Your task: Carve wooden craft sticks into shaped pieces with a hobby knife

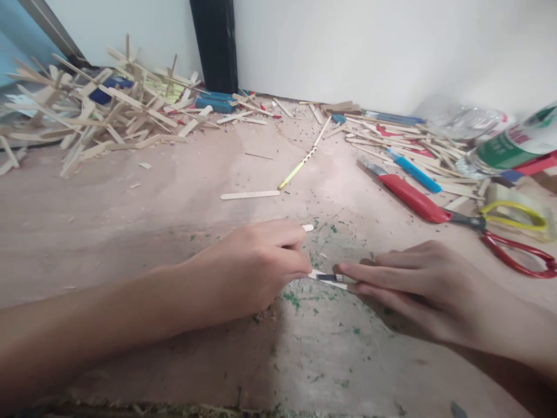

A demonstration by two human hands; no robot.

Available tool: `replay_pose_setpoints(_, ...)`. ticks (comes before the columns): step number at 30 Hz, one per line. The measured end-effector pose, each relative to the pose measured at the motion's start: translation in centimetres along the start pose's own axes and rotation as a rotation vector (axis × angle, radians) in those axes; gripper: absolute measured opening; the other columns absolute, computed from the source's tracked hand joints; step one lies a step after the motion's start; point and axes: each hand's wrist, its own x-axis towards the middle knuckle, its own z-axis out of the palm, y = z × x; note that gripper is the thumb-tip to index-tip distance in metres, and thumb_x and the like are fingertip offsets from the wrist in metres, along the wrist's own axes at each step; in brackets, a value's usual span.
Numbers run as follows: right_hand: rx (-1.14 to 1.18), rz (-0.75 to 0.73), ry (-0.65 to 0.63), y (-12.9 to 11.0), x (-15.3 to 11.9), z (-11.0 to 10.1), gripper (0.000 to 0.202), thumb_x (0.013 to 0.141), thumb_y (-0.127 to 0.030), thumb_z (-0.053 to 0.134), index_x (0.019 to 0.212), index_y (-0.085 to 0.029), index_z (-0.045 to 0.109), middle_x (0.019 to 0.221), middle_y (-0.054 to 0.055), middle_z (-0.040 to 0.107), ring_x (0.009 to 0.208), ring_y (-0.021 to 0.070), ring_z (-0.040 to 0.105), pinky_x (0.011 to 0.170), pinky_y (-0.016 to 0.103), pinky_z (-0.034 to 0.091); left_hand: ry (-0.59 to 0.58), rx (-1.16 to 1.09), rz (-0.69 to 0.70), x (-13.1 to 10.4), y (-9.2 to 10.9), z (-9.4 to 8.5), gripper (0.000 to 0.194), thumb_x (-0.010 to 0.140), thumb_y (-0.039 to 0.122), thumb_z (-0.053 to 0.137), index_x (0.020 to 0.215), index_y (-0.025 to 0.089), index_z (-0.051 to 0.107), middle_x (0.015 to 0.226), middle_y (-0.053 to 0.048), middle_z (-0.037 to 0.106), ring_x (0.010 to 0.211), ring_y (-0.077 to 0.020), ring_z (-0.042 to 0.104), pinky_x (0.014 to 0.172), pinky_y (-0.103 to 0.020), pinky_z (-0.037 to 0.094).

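Note:
My left hand (265, 264) is closed, its fingertips pressing a wooden craft stick (350, 287) flat against the wooden tabletop. Between the fingers of my right hand (418, 284) is a slim craft knife (339, 278), mostly hidden by the hand. Its dark blade lies along the stick, just right of my left fingertips. The rounded tip of another craft stick (308, 228) pokes out past my left index finger; the rest is covered. Green shavings (291, 299) are scattered on the table around both hands.
Beyond my hands lie a loose craft stick (250, 195) and a yellow pencil (298, 171). To the right are a red utility knife (413, 197), scissors (517, 255), a blue pen (413, 170) and a plastic bottle (513, 139). Assembled sticks (126, 107) pile up back left.

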Motion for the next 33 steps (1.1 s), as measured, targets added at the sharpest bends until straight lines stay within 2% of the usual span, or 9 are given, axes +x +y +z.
replay_pose_setpoints(3, 0.008, -0.010, -0.016, -0.2, 0.2, -0.5, 0.036, 0.126, -0.028, 0.055, 0.145, -0.024, 0.085, 0.084, 0.004, 0.082, 0.061, 0.0163, 0.075, 0.054, 0.032, 0.048, -0.008, -0.004, 0.000, 0.0, -0.2, 0.1, 0.034, 0.109, 0.001, 0.058, 0.084, 0.018, 0.073, 0.084, -0.001, 0.056, 0.077, -0.0167, 0.056, 0.067, -0.032, 0.038)
replay_pose_setpoints(7, 0.015, -0.001, -0.013, -0.3, 0.3, -0.6, 0.033, 0.125, -0.027, 0.057, 0.144, -0.022, 0.084, 0.090, 0.005, 0.084, 0.065, 0.0172, 0.078, 0.055, 0.033, 0.050, 0.042, -0.041, 0.020, -0.1, -0.1, 0.1, 0.036, 0.109, 0.001, 0.061, 0.080, 0.018, 0.073, 0.084, -0.001, 0.058, 0.078, -0.0156, 0.056, 0.068, -0.030, 0.039)
replay_pose_setpoints(11, 0.091, 0.012, -0.015, -0.3, 0.5, -0.8, 0.033, 0.123, -0.024, 0.058, 0.139, -0.025, 0.086, 0.083, 0.002, 0.080, 0.061, 0.0159, 0.073, 0.051, 0.032, 0.046, -0.005, -0.042, -0.033, 0.0, 0.3, -0.3, 0.034, 0.111, 0.001, 0.059, 0.087, 0.018, 0.077, 0.086, -0.001, 0.060, 0.078, -0.0159, 0.057, 0.068, -0.031, 0.040)
replay_pose_setpoints(14, 0.067, -0.004, -0.001, -0.2, 0.4, -1.0, 0.031, 0.124, -0.027, 0.060, 0.138, -0.024, 0.087, 0.082, 0.001, 0.080, 0.059, 0.0146, 0.072, 0.050, 0.031, 0.044, -0.039, 0.004, -0.040, 0.1, 0.7, -0.8, 0.031, 0.112, 0.003, 0.058, 0.095, 0.016, 0.080, 0.088, -0.002, 0.062, 0.080, -0.0178, 0.058, 0.070, -0.033, 0.042)
replay_pose_setpoints(18, 0.036, -0.011, -0.006, 0.0, 0.3, -1.0, 0.030, 0.124, -0.026, 0.060, 0.140, -0.022, 0.085, 0.089, 0.001, 0.083, 0.066, 0.0134, 0.076, 0.056, 0.029, 0.048, -0.041, 0.130, 0.019, 0.2, 1.2, -1.1, 0.032, 0.112, 0.004, 0.055, 0.097, 0.016, 0.080, 0.091, -0.005, 0.069, 0.084, -0.0210, 0.060, 0.077, -0.036, 0.047)
replay_pose_setpoints(22, -0.011, -0.034, 0.002, -0.1, 0.1, -1.0, 0.028, 0.126, -0.025, 0.059, 0.135, -0.020, 0.085, 0.084, 0.000, 0.078, 0.062, 0.0110, 0.070, 0.056, 0.029, 0.044, 0.072, 0.153, 0.065, 0.1, 1.3, -0.6, 0.030, 0.117, 0.006, 0.054, 0.101, 0.017, 0.078, 0.100, -0.005, 0.077, 0.091, -0.0217, 0.064, 0.086, -0.037, 0.049)
replay_pose_setpoints(26, -0.037, -0.015, 0.012, -0.2, -0.2, -1.1, 0.030, 0.127, -0.028, 0.058, 0.141, -0.023, 0.083, 0.086, -0.001, 0.079, 0.065, 0.0117, 0.073, 0.057, 0.030, 0.045, 0.213, 0.105, 0.009, -0.1, 0.8, -0.1, 0.027, 0.125, 0.022, 0.058, 0.107, 0.018, 0.076, 0.102, -0.003, 0.077, 0.092, -0.0215, 0.062, 0.089, -0.038, 0.046)
replay_pose_setpoints(28, -0.052, -0.005, 0.022, -0.2, -0.4, -1.2, 0.031, 0.126, -0.027, 0.057, 0.142, -0.024, 0.083, 0.084, -0.002, 0.078, 0.064, 0.0122, 0.073, 0.057, 0.031, 0.045, 0.190, 0.106, -0.003, -0.1, 0.7, -0.3, 0.029, 0.126, 0.025, 0.057, 0.105, 0.018, 0.076, 0.103, -0.004, 0.077, 0.093, -0.0222, 0.062, 0.090, -0.039, 0.046)
replay_pose_setpoints(33, -0.137, 0.004, 0.059, 0.0, -0.9, -1.3, 0.031, 0.123, -0.027, 0.060, 0.144, -0.028, 0.084, 0.081, -0.003, 0.079, 0.061, 0.0136, 0.073, 0.055, 0.034, 0.041, -0.013, 0.211, 0.086, 0.1, 0.9, -1.1, 0.023, 0.116, 0.007, 0.057, 0.109, 0.015, 0.076, 0.107, -0.006, 0.077, 0.095, -0.0245, 0.064, 0.090, -0.042, 0.045)
